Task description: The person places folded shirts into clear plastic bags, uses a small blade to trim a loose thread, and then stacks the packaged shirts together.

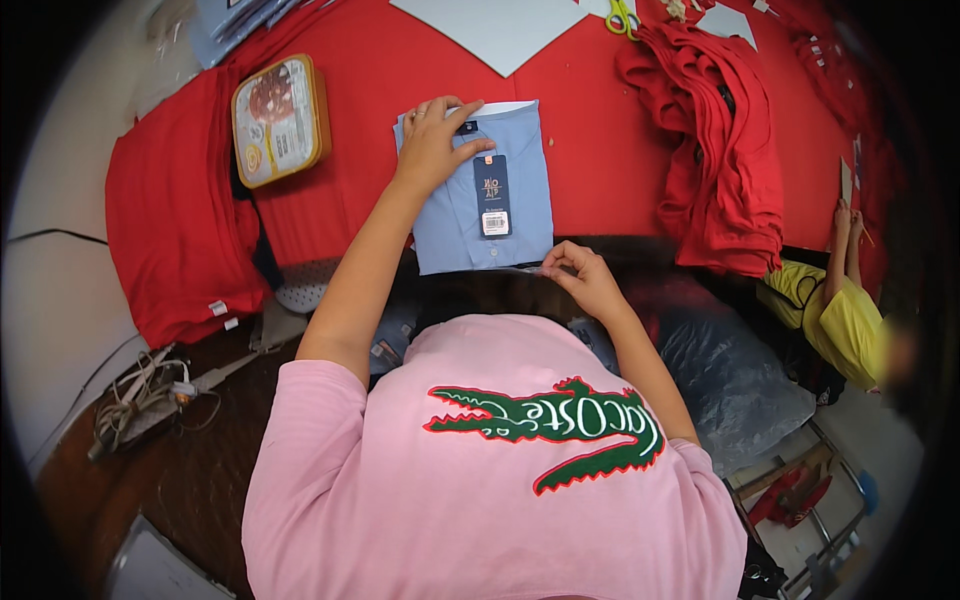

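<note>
The surface (pixel 600 160), covered in red, stretches out beyond the left hand (pixel 437 143) and the right hand (pixel 582 278). Red garments (pixel 722 150) lie in a heap beyond and to the right of the right hand; a red stack (pixel 170 200) sits well to the left of the left hand.

The shirt (pixel 438 222), blue and folded flat, lies between the hands, collar under the left one, its near edge reaching the surface's edge by the right one. It looks light and soft, likely to crease or unfold if lifted by one corner; the collar end seems the firmest hold, with the other hand supporting the near edge.

A tub (pixel 280 120) stands left of the left hand, apart from it. The left hand is spread over the collar, fingertips and thumb pressing down. The right hand pinches a thin edge at the shirt's near right corner; whether cloth or film, I cannot tell. The tag (pixel 492 196), dark and probably stiff card, lies just below the left thumb and could bend if gripped.
</note>
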